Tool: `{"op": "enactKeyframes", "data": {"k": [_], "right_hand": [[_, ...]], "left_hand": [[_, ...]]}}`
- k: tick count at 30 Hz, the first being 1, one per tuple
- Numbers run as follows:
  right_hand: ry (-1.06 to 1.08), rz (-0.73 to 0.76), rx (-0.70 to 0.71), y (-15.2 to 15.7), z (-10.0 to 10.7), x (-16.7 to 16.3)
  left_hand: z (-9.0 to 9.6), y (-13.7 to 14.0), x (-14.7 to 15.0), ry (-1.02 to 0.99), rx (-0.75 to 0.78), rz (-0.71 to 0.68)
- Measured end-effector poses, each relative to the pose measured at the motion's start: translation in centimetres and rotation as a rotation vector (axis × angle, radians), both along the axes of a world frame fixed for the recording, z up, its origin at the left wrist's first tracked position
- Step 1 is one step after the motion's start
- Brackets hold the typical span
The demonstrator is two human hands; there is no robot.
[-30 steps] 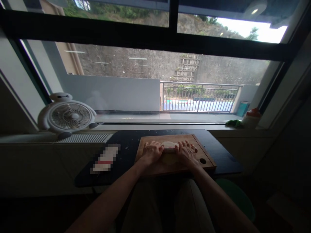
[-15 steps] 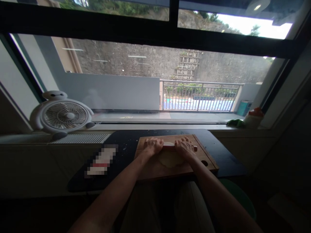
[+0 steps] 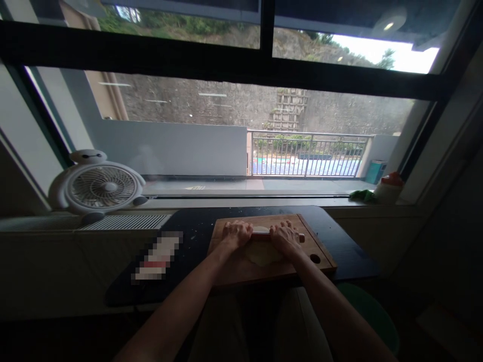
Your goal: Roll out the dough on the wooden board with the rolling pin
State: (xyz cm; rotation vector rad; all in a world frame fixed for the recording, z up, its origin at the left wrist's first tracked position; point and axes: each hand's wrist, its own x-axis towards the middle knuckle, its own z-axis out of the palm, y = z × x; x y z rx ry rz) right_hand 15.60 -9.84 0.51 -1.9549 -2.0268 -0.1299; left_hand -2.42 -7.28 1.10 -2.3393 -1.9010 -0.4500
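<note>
A wooden rolling pin [image 3: 260, 235] lies crosswise on a wooden cutting board [image 3: 230, 271]. My left hand [image 3: 237, 234] is closed over its left part, with that end hidden beneath the palm. Over the right part my right hand [image 3: 285, 235] is closed too, and a short tip of the pin sticks out past it. Under the pin spreads a flat, pale sheet of dough [image 3: 266, 254], visible in front of the pin and a little behind it. Both forearms reach forward from the bottom of the view.
The board rests on a dark table [image 3: 196, 236] below a window. A blurred-out item [image 3: 158, 256] lies at the table's left. A white fan [image 3: 101, 186] stands further left. On the sill at right are a green cloth [image 3: 362, 195] and a white bottle [image 3: 388, 190]. A green stool [image 3: 372, 311] is at lower right.
The camera has tilted up slightly, so the scene sits lower in the picture. Both hands stay on the rolling pin, with little visible shift relative to the board.
</note>
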Motion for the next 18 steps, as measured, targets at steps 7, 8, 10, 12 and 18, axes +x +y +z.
{"op": "enactKeyframes", "data": {"k": [7,8,10,12,18], "right_hand": [[0.005,0.003,0.006,-0.2,-0.2,0.1],[0.006,0.006,0.010,-0.2,-0.2,0.1],[0.009,0.006,0.013,-0.2,-0.2,0.1],[0.022,0.001,0.004,-0.2,-0.1,0.1],[0.042,-0.013,0.011,-0.4,-0.2,0.2]], "left_hand": [[-0.1,-0.1,0.1,-0.023,-0.054,0.055],[-0.1,-0.2,0.1,-0.024,-0.062,0.062],[0.0,-0.4,0.1,-0.023,-0.068,0.068],[0.2,-0.6,0.1,-0.017,-0.069,0.067],[0.8,-1.2,0.3,-0.001,-0.092,0.063]]}}
